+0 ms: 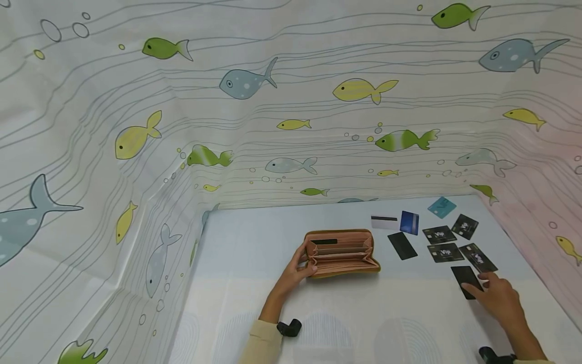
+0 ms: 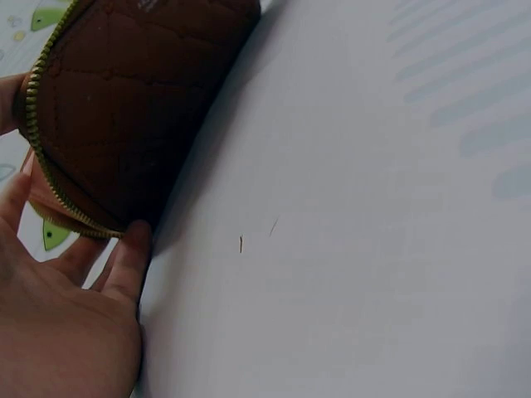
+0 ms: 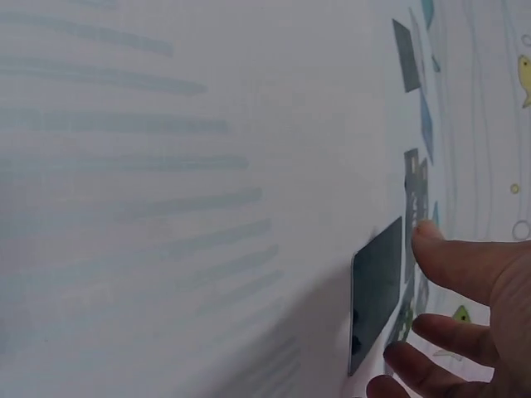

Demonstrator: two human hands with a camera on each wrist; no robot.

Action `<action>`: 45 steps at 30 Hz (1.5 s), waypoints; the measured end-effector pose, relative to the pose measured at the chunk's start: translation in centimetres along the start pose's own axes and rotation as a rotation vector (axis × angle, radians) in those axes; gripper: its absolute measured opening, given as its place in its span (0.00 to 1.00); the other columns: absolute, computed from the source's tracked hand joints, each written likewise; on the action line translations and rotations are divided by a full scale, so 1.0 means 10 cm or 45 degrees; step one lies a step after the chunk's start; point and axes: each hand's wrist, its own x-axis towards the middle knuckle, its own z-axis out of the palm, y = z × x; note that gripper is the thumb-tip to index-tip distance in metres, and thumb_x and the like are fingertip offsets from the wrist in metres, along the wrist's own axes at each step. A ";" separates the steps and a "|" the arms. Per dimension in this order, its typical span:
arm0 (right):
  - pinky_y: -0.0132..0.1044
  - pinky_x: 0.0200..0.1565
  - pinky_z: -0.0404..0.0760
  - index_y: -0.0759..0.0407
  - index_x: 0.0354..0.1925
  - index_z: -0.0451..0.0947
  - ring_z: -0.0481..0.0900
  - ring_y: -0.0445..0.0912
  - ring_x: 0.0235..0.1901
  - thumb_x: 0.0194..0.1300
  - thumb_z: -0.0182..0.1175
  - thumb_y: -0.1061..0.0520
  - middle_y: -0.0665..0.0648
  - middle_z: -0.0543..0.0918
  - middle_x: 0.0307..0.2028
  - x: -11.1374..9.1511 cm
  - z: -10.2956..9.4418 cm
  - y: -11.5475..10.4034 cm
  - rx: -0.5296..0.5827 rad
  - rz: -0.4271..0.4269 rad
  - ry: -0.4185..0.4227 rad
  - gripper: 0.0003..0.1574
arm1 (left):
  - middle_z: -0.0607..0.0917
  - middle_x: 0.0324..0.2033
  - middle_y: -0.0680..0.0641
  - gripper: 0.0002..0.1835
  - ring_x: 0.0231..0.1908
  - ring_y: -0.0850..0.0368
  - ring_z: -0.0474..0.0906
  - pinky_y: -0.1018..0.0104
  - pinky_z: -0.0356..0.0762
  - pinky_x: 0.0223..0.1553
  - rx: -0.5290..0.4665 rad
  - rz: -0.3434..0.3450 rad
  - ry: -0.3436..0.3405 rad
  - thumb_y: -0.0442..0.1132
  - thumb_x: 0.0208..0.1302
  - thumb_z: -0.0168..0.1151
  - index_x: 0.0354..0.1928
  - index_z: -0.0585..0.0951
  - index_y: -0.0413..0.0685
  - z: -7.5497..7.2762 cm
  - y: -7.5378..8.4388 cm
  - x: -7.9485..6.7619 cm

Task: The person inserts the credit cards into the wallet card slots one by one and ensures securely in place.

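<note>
A brown zip-around wallet (image 1: 341, 273) lies unzipped on the table, its pleated pockets showing in the head view. My left hand (image 1: 293, 273) grips its left end; in the left wrist view, fingers (image 2: 129, 261) are at the zipper edge of the quilted cover (image 2: 124, 91). At the lower right, my right hand (image 1: 497, 298) hovers at a plain black card (image 1: 465, 278), with thumb and fingers spread. In the right wrist view that card (image 3: 377, 294) is beside the fingers; whether they touch it I cannot tell.
Several black Vip cards (image 1: 444, 253) lie above the right hand. A teal card (image 1: 441, 207), a blue card (image 1: 409, 222), a white striped card (image 1: 384, 222) and another black card (image 1: 402, 246) are spread right of the wallet. A fish-patterned sheet (image 1: 291, 146) surrounds the white table (image 1: 254, 242).
</note>
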 end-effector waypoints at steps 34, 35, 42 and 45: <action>0.59 0.40 0.76 0.90 0.51 0.69 0.72 0.71 0.43 0.45 0.77 0.35 0.88 0.70 0.47 0.11 0.13 0.09 0.035 0.193 -0.114 0.63 | 0.58 0.76 0.53 0.43 0.69 0.46 0.61 0.50 0.68 0.61 -0.005 0.019 -0.015 0.46 0.69 0.63 0.77 0.50 0.81 -0.01 0.01 -0.01; 0.59 0.40 0.76 0.90 0.51 0.68 0.72 0.72 0.43 0.47 0.76 0.37 0.87 0.69 0.48 0.11 0.13 0.09 0.042 0.190 -0.111 0.61 | 0.58 0.76 0.53 0.43 0.69 0.46 0.62 0.50 0.68 0.61 -0.005 0.021 -0.015 0.46 0.69 0.62 0.77 0.50 0.81 0.00 0.01 -0.01; 0.61 0.46 0.74 0.88 0.53 0.61 0.72 0.73 0.47 0.59 0.69 0.46 0.84 0.68 0.49 0.12 0.09 0.10 0.117 0.242 -0.182 0.49 | 0.58 0.76 0.51 0.43 0.69 0.46 0.62 0.51 0.69 0.60 -0.020 0.009 -0.015 0.44 0.69 0.61 0.77 0.50 0.80 0.00 0.00 -0.01; 0.57 0.43 0.73 0.84 0.51 0.61 0.73 0.70 0.42 0.62 0.66 0.49 0.81 0.71 0.43 0.12 0.06 0.10 0.134 0.207 -0.184 0.42 | 0.57 0.76 0.50 0.43 0.70 0.45 0.61 0.51 0.70 0.60 -0.034 -0.002 -0.014 0.44 0.69 0.62 0.77 0.50 0.81 0.00 0.00 -0.01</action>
